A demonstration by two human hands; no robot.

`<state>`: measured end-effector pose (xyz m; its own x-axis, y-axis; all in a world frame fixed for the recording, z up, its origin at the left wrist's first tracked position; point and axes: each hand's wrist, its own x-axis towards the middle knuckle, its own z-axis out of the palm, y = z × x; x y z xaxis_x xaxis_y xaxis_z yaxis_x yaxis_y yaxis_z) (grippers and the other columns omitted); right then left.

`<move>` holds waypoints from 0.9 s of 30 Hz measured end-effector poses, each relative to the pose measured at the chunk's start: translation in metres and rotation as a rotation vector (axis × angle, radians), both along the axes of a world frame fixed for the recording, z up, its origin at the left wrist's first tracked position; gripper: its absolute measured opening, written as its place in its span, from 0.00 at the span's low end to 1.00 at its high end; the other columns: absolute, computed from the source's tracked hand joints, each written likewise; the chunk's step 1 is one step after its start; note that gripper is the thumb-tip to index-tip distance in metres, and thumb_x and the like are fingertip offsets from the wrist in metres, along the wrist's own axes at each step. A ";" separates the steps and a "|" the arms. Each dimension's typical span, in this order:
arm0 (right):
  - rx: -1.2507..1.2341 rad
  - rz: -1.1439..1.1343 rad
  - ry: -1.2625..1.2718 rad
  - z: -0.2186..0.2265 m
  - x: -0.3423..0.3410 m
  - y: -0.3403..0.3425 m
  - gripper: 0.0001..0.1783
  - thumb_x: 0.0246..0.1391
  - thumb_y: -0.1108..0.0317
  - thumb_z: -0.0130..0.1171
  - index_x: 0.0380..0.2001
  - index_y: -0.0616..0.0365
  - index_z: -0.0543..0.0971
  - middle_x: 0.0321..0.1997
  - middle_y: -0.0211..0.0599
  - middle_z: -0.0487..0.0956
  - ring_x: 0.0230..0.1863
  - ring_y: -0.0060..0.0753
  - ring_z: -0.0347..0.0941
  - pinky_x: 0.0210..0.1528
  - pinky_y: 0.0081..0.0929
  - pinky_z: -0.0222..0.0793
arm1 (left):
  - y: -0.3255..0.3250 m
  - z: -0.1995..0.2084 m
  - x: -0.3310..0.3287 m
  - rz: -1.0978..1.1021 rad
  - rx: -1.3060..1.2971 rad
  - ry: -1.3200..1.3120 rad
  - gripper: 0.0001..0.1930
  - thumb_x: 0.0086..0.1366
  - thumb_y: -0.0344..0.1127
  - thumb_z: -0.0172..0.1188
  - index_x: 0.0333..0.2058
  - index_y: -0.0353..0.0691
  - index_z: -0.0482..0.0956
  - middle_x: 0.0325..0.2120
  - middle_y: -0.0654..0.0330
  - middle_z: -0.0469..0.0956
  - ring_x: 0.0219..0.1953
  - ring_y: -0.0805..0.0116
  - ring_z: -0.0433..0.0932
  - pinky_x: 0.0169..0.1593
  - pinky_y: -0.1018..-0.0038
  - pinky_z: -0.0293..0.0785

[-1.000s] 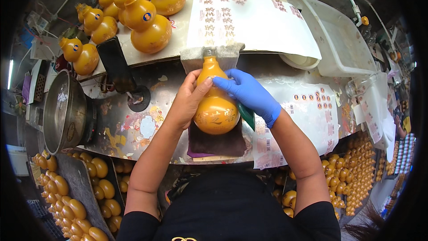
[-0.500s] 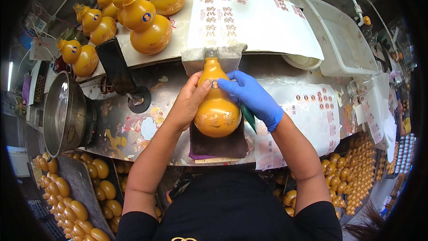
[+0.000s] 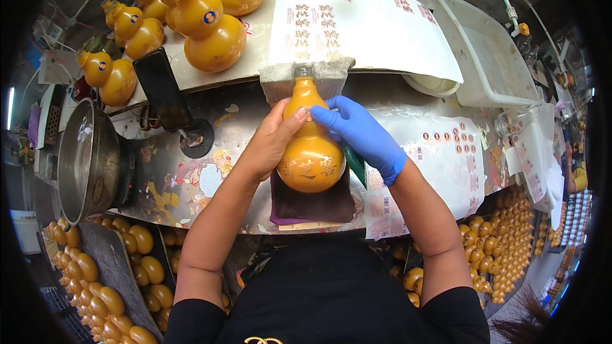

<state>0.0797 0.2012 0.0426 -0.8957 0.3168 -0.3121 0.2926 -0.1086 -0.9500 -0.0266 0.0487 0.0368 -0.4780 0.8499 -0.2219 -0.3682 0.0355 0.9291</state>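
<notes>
A yellow gourd-shaped bottle [image 3: 310, 169] with a clear glass neck lies in front of me, its neck pointing away. Under its round base is a dark folded cloth [image 3: 312, 207]; its neck end rests by a grey cloth [image 3: 272, 81]. My bare left hand [image 3: 274, 139] grips the bottle's left side, thumb across the narrow waist. From the right, my right hand [image 3: 362, 132] in a blue glove holds it too, with the thumb pressed at the waist. Both thumbs nearly meet over a small round sticker, mostly covered. A green object [image 3: 354, 164] shows partly beneath the gloved hand.
Finished-looking gourd bottles [image 3: 215, 41] stand at the back left. A phone on a stand [image 3: 164, 89] and a metal bowl [image 3: 86, 159] are at left. Sticker sheets [image 3: 440, 181] lie at right, a white decal sheet [image 3: 382, 38] behind, beside a plastic bin [image 3: 491, 57].
My thumbs have come closer together and now cover most of the round sticker. The bottle has rolled slightly, shifting its gold lettering to the left.
</notes>
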 end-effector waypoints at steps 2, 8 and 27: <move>-0.004 0.004 -0.011 -0.001 0.000 0.001 0.31 0.52 0.43 0.63 0.38 0.65 0.73 0.29 0.30 0.73 0.31 0.16 0.67 0.35 0.17 0.67 | 0.000 0.000 0.001 0.008 0.022 -0.010 0.26 0.70 0.46 0.52 0.57 0.33 0.61 0.47 0.56 0.72 0.49 0.71 0.73 0.52 0.75 0.70; -0.004 0.003 0.013 0.004 0.002 -0.002 0.29 0.53 0.45 0.62 0.39 0.64 0.72 0.27 0.28 0.72 0.29 0.15 0.65 0.33 0.15 0.64 | -0.001 -0.005 -0.001 -0.019 0.017 -0.012 0.28 0.70 0.48 0.49 0.61 0.37 0.59 0.50 0.58 0.71 0.50 0.72 0.72 0.54 0.75 0.68; -0.399 -0.276 0.358 0.018 0.031 0.002 0.12 0.57 0.65 0.59 0.42 0.59 0.75 0.42 0.36 0.77 0.44 0.24 0.74 0.50 0.26 0.73 | -0.006 -0.004 0.000 -0.035 0.011 0.153 0.32 0.65 0.46 0.59 0.60 0.34 0.60 0.49 0.55 0.71 0.51 0.70 0.72 0.53 0.73 0.70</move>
